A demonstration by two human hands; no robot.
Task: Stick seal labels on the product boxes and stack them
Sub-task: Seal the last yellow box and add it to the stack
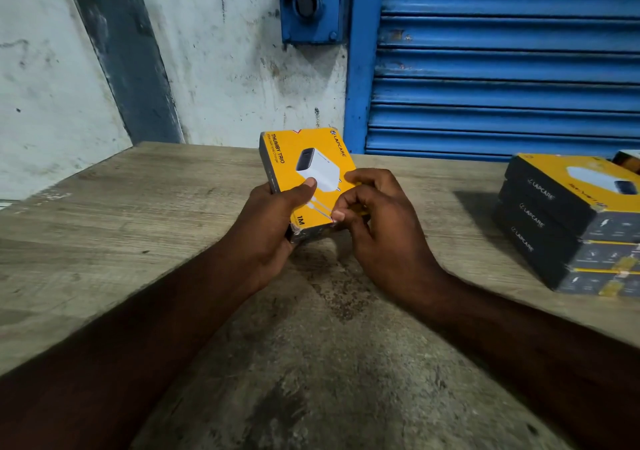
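I held one product box (311, 159) up off the wooden table (138, 224), right in front of me and between my two hands, its yellow printed face turned up toward me. My left hand (273, 221) gripped it along the near left edge, with the thumb (306, 186) laid flat on the yellow face and the other fingers curled underneath, out of sight. My right hand (377, 221) was at the near right corner, fingers curled in tight, and the fingertips (337, 215) pinched at the edge where the yellow face meets the dark end flap. Whether a seal label sat under those fingertips I could not tell; they covered that spot. The box's long axis ran away from me toward the blue shutter (502, 69), so the short end face nearest me was the one both hands worked on. The stack (568, 221) of three like boxes stood well apart on the table to my right, on the same side as my right hand. I judged that the sealing came first: press down along that near end with the right fingers while the left steadied the box. After that, the right hand, being nearer the stack, looked the natural one to carry the box across and lay it flat on top
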